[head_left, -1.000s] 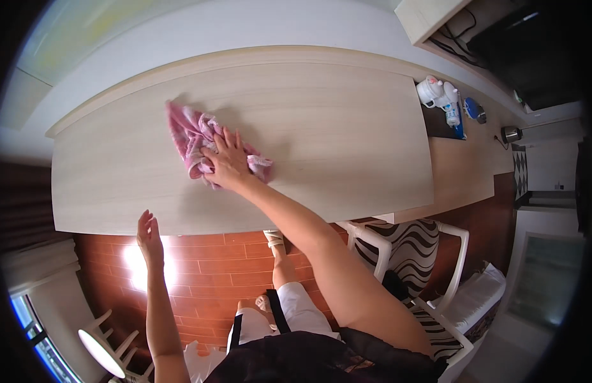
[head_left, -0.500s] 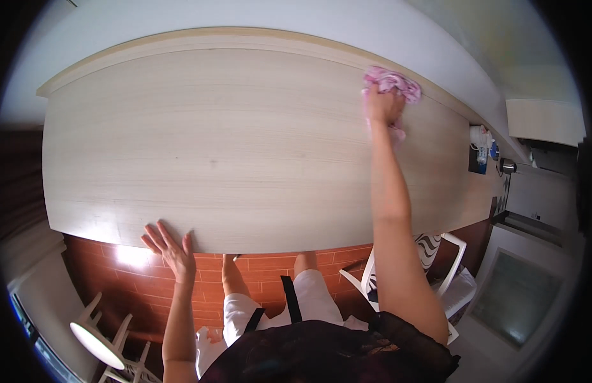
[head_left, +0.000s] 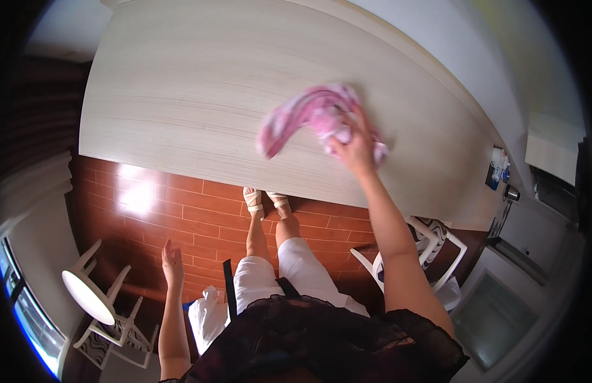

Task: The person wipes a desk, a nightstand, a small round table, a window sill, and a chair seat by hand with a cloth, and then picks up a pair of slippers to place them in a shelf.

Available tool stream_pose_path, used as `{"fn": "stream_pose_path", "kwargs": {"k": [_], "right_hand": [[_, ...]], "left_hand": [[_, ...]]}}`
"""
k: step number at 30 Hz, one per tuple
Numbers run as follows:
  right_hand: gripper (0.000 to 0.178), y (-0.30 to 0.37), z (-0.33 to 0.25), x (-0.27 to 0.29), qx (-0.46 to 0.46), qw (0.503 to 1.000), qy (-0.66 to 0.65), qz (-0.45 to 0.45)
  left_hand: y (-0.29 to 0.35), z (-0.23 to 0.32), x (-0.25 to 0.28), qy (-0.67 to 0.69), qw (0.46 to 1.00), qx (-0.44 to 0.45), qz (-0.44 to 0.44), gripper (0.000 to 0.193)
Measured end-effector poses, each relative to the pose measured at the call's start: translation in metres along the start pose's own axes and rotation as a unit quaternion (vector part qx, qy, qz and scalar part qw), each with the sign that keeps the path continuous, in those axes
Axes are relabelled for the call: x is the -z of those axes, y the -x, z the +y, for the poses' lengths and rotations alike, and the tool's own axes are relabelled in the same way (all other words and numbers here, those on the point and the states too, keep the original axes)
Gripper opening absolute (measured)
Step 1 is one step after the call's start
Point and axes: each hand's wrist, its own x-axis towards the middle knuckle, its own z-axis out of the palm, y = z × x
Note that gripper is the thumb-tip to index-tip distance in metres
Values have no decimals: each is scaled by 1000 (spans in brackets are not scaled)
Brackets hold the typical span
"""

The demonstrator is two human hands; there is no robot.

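A pink and white cloth is bunched under my right hand, with a loose end swinging out to the left and blurred by motion. The fingers of that hand are curled around the cloth, over the right part of a long pale wood-grain tabletop. Whether the cloth touches the surface everywhere, I cannot tell. My left hand hangs over the floor, off the table's near edge, holding nothing, its fingers loosely stretched.
White chairs with patterned seats stand at the lower left and at the right under the table edge. Bottles and small items sit at the table's right end. A white bag is beside my legs, on red-brown floor tiles.
My right hand has brought the cloth from the far edge toward me and left, and its end has spread out. My left hand has lifted off the table edge. The view has shifted.
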Motion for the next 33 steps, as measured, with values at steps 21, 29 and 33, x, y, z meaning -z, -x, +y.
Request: {"fn": "stream_pose_path", "kwargs": {"k": [21, 29, 33], "right_hand": [[49, -80, 20, -32, -185, 948, 78, 248], [47, -356, -356, -342, 115, 980, 17, 159], [43, -299, -449, -401, 187, 971, -148, 19]], "left_hand": [[-312, 57, 137, 147, 955, -130, 221, 49], [-389, 90, 138, 262, 924, -85, 264, 51], [-406, 79, 113, 192, 942, -131, 240, 54]]}}
